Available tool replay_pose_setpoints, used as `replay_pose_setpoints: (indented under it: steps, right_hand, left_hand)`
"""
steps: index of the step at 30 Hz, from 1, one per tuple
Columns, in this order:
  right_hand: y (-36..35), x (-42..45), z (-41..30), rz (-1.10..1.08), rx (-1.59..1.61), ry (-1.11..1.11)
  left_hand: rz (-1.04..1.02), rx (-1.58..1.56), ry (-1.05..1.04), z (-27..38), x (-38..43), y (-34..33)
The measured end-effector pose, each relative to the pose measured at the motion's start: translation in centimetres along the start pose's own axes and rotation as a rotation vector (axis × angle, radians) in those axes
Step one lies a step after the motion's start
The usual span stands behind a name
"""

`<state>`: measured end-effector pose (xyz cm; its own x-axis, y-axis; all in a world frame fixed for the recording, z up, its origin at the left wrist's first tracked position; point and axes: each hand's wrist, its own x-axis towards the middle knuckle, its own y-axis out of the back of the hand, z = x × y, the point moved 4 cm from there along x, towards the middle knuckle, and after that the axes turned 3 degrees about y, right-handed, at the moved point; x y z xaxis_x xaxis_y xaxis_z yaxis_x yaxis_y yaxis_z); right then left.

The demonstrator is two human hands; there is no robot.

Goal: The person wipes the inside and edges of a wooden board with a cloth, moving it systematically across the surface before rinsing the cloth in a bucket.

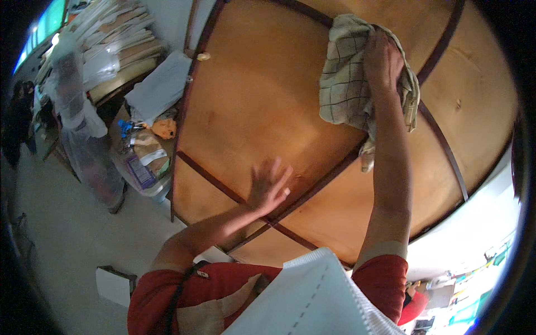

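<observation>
My right hand [384, 63] presses a checked cloth [345, 75] against a large wooden panel surface [259, 96] crossed by dark strips [316, 186]. The cloth is bunched around the hand, and a loose end hangs below beside the forearm. Lower and to the left, my left hand [270, 184] is spread with its fingers apart and holds nothing. It is over the panel near a crossing of two strips; whether it touches the wood I cannot tell. My right palm and fingertips are partly hidden.
Left of the panel stand a tub [146, 190] of mixed items, a white sheet-like piece [161, 86] and stacked flat material [125, 46]. Plastic-wrapped material [83, 138] stands beside them. A white box-like object [113, 284] lies on the floor. Another person's red sleeve [414, 307] shows at lower right.
</observation>
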<state>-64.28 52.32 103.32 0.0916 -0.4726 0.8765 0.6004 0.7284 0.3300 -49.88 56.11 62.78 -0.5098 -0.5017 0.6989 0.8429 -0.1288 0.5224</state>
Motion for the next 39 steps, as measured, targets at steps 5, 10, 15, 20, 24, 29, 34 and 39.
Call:
replay_pose_setpoints:
  steps: [5, 10, 15, 20, 24, 29, 34, 39]
  right_hand:
    - [-1.3, -0.4, 0.2, 0.000, 0.029, 0.035]
    - [-0.8, 0.4, -0.2, 0.037, -0.061, 0.147]
    - [-0.9, -0.3, -0.2, 0.031, -0.057, 0.147]
    - [-0.6, 0.3, -1.5, 0.049, 0.053, 0.168]
    - [-3.0, 2.7, -3.9, -0.130, 0.081, 0.117]
    - [-5.6, 7.9, -13.4, -0.319, 0.153, 0.313]
    - [-9.7, 11.7, -20.9, -0.128, 0.204, 0.303]
    - [-12.5, 14.2, -27.0, -0.145, -0.056, 0.233]
  left_hand:
    - [0.617, 0.075, 0.396, -17.0, 7.5, 12.9]
    - [0.499, -0.520, 0.522, -30.7, 14.1, 19.6]
    - [0.217, -0.798, 0.677, -31.8, 19.2, 19.4]
    - [0.339, -0.858, 0.758, -37.0, 18.8, 14.6]
    - [0.387, -0.908, 0.789, -32.0, 18.9, 16.5]
    - [0.418, -0.950, 0.900, -33.3, 18.2, 16.5]
    - [0.358, -0.861, 0.952, -29.7, 17.8, 17.9]
    - [0.314, -0.945, 0.888, -30.0, 18.0, 17.8]
